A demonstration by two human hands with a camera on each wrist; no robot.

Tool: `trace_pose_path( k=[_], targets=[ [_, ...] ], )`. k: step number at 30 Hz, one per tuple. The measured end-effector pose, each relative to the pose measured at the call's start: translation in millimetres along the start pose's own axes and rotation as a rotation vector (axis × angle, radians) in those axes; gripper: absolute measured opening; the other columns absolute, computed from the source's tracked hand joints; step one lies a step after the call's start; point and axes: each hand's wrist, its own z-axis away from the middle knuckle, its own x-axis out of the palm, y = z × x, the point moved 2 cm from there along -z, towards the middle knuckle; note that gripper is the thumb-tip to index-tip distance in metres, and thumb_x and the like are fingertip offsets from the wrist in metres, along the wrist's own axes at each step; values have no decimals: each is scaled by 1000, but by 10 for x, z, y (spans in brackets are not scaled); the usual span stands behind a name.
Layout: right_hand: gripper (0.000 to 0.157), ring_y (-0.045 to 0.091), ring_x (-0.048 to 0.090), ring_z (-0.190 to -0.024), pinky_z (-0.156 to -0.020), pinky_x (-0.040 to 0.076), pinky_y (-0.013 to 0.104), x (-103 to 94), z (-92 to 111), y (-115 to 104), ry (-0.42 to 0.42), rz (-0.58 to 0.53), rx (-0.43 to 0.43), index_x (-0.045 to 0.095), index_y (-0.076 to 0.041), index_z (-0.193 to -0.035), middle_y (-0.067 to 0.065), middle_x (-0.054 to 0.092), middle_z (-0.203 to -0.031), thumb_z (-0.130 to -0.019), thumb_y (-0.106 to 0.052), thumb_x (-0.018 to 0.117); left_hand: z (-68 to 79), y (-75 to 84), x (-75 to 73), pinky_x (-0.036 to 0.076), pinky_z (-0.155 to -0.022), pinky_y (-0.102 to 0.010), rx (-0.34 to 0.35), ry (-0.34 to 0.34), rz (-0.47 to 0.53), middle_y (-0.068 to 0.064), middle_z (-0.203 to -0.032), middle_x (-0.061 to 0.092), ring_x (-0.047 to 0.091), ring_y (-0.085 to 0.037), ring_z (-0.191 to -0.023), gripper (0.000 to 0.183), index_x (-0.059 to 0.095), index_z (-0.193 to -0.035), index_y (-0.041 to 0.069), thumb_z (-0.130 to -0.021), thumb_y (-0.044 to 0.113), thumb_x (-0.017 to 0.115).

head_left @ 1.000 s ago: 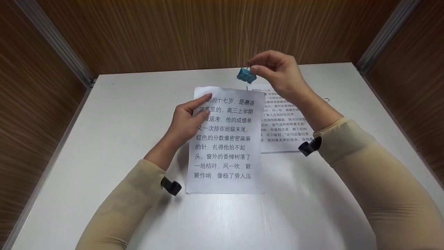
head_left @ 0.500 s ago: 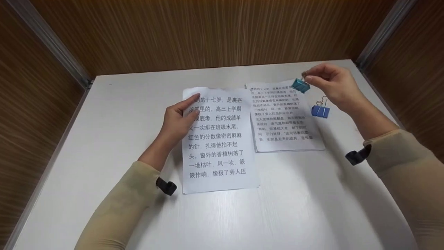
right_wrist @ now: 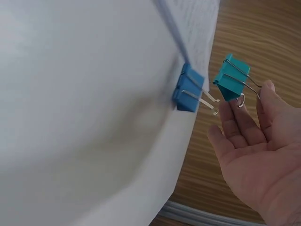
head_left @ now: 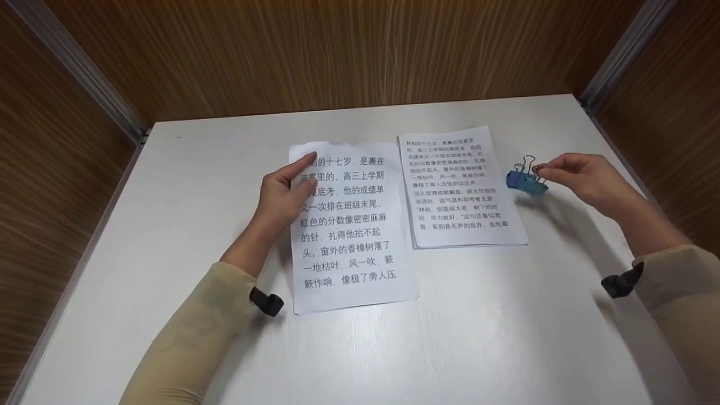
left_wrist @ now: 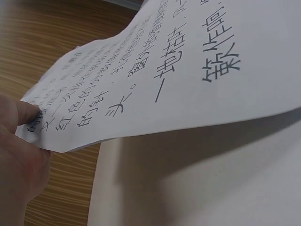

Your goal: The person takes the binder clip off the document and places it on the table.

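Note:
My left hand (head_left: 281, 197) grips the upper left edge of a stack of paper (head_left: 349, 242) with large print. In the left wrist view the thumb lies on top and the sheets slope, lifted off the table at that end. My right hand (head_left: 585, 180) pinches a teal binder clip (right_wrist: 233, 75) by its wire handle. Close beside it, a blue binder clip (right_wrist: 190, 89) stands on the table; the right wrist view shows a gap between the two clips. In the head view the teal clip partly overlaps the blue one.
A second stack of paper (head_left: 461, 197) with smaller print lies right of the first, its right edge near the blue clip. The white table (head_left: 360, 360) is bordered by wood-grain panels (head_left: 360, 56) at the back and sides.
My right hand has carried the teal clip to the right and down, from above the papers to beside the blue clip. My left hand and its stack have shifted slightly left in view.

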Motion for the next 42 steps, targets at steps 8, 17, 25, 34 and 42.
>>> trace_pose_path(
  k=[8,17,25,34,42],
  targets=[
    [57,24,47,-118,-98,38,43,7,36,157,-27,50,28,71,-5,-124,-9,72,-109,-99,-56,71,-15,-5,-11,38,-121,-26,-36,23,-5,16,-155,55,48,-10,-146,51,63,-148,32,-103,8,69],
    [58,24,50,-115,-89,46,24,50,62,248,-44,104,41,71,-5,-127,-4,73,-112,-100,-56,69,-60,-36,-15,29,-126,-28,-59,43,-28,18,-156,54,41,-9,-151,52,63,-148,33,-103,8,69],
    [61,30,48,-111,-86,42,37,96,65,327,-34,160,45,72,-2,-124,11,71,-111,-98,-58,70,-89,-100,27,23,-128,-30,-53,30,-22,17,-157,53,35,-11,-155,52,62,-149,32,-104,8,68],
    [58,32,51,-106,-73,45,28,141,78,356,-1,219,32,72,-3,-121,16,72,-113,-99,-57,70,-174,-216,74,20,-129,-28,-54,11,-25,15,-158,52,32,-11,-157,51,61,-150,28,-104,7,67],
    [73,39,53,-113,-81,49,33,133,73,324,-4,222,55,66,-2,-136,26,66,-131,-99,-65,63,-243,-318,78,15,-130,-31,-133,-9,-4,11,-164,46,25,-12,-159,52,60,-152,29,-104,8,67]
  ],
)
